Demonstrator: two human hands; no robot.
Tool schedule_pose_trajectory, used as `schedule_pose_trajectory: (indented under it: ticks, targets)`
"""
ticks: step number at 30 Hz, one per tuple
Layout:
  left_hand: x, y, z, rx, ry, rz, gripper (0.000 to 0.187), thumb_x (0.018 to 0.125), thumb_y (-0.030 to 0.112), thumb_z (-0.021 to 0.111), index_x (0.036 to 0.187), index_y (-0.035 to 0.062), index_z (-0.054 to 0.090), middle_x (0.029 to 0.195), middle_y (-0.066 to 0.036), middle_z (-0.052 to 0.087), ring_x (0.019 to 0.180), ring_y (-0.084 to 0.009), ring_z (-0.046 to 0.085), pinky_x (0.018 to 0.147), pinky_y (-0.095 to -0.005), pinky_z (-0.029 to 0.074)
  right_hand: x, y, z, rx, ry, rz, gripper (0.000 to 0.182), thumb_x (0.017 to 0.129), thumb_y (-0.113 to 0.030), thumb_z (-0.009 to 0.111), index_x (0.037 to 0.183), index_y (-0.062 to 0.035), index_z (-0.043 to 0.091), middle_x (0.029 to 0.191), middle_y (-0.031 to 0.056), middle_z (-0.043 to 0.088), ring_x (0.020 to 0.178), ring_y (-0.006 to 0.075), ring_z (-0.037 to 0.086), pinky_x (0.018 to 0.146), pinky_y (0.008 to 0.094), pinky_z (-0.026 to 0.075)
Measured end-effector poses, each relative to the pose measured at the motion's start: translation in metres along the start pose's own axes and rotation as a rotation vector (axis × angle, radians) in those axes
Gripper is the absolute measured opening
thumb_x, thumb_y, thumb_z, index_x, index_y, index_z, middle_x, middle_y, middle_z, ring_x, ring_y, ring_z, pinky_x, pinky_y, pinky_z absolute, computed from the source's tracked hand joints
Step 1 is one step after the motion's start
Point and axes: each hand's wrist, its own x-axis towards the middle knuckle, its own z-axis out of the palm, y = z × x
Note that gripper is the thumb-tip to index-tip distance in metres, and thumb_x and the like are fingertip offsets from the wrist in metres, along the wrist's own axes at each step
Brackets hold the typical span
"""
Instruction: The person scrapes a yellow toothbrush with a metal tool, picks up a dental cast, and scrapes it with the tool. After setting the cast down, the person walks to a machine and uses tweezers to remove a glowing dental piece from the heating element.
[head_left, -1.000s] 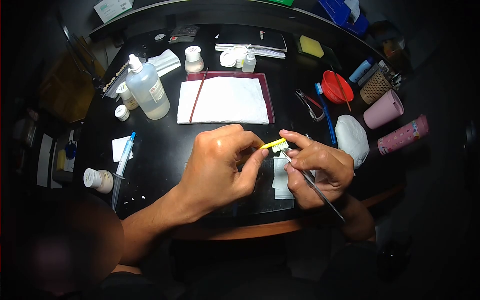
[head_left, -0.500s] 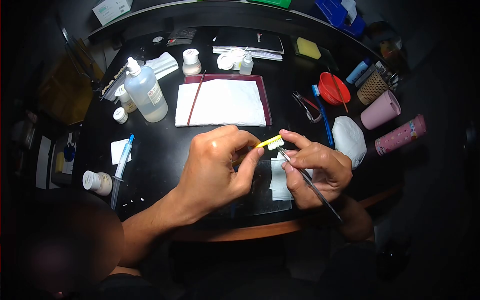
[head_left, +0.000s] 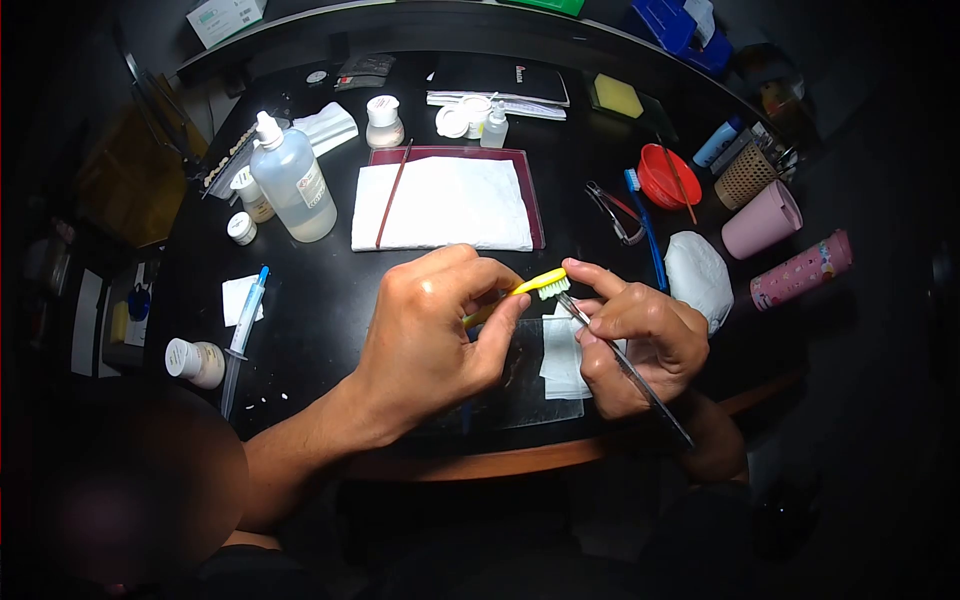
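Observation:
My left hand [head_left: 430, 320] is closed on a yellow toothbrush [head_left: 544, 280], thumb and fingers pinching it near its neck. The brush's pale bristles face down and towards me. In my right hand [head_left: 645, 345] is a thin, dark-handled tool [head_left: 640, 385] with a metallic shank, held like a pen. Its front end is at the bristles; its exact tip is too small to make out. My right index finger reaches to the end of the toothbrush head. Below the hands lie folded white tissues [head_left: 562, 368], on a glass slab [head_left: 510, 385].
A white pad [head_left: 455, 205] with a thin brush [head_left: 393, 195] lies behind my hands. To the left stand a squeeze bottle [head_left: 297, 185], small jars [head_left: 195, 363] and a syringe [head_left: 245, 325]. On the right are a red bowl [head_left: 668, 178], a blue toothbrush [head_left: 650, 240] and a white lump [head_left: 697, 280].
The toothbrush head has turned slightly, showing more of its yellow back. My right hand and its tool have shifted a little right and down. My left hand has barely moved.

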Motion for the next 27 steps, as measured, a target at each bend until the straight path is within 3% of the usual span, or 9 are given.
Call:
schedule_pose_trajectory:
  ticks: [1,16,19,25,27]
  targets:
    - [0.0001,0.0002,0.0000,0.001,-0.001,-0.001,0.008,0.085,-0.002,0.082,0.092,-0.0018,0.079,0.077,-0.010,0.071,0.063,-0.0147,0.067,0.055,-0.0275,0.048,0.0002,0.0005,0.0005,-0.015,0.023,0.004,0.013,0.068,0.009,0.065,0.078,0.0014,0.062,0.066,0.0070,0.062,0.063,0.0210,0.074,0.095,0.0497,0.067]
    - [0.0003,0.0031,-0.0008,-0.001,-0.002,-0.002,0.010,0.084,-0.002,0.083,0.094,-0.0015,0.080,0.078,-0.009,0.071,0.064,-0.0137,0.067,0.054,-0.0263,0.048,0.0002,0.0037,0.0002,-0.016,0.026,-0.038,0.016,0.067,0.011,0.064,0.080,0.0019,0.062,0.065,0.0085,0.062,0.058,0.0195,0.070,0.096,0.0518,0.066]
    - [0.0000,0.0025,-0.0003,-0.010,0.000,0.002,0.010,0.084,-0.003,0.083,0.094,-0.0016,0.080,0.078,-0.010,0.071,0.064,-0.0137,0.066,0.054,-0.0264,0.047,-0.0007,-0.0001,-0.0043,0.011,-0.047,-0.019,0.016,0.077,0.016,0.062,0.088,0.0037,0.064,0.072,0.0107,0.064,0.066,0.0169,0.069,0.102,0.0626,0.059]
    - [0.0005,0.0037,-0.0013,-0.005,-0.014,-0.015,0.010,0.084,-0.003,0.083,0.094,-0.0018,0.080,0.078,-0.009,0.071,0.064,-0.0137,0.066,0.054,-0.0261,0.047,-0.0005,-0.0011,-0.0066,-0.001,-0.065,-0.021,0.014,0.078,0.013,0.061,0.088,0.0040,0.064,0.072,0.0109,0.064,0.069,0.0182,0.072,0.103,0.0627,0.058]
    - [0.0004,0.0031,-0.0008,-0.010,-0.012,-0.009,0.010,0.084,-0.003,0.083,0.094,-0.0018,0.080,0.078,-0.009,0.071,0.064,-0.0138,0.066,0.054,-0.0261,0.047,0.0006,0.0009,-0.0030,-0.004,-0.009,-0.031,0.015,0.070,0.011,0.063,0.083,0.0028,0.063,0.068,0.0102,0.064,0.066,0.0210,0.074,0.098,0.0554,0.063]
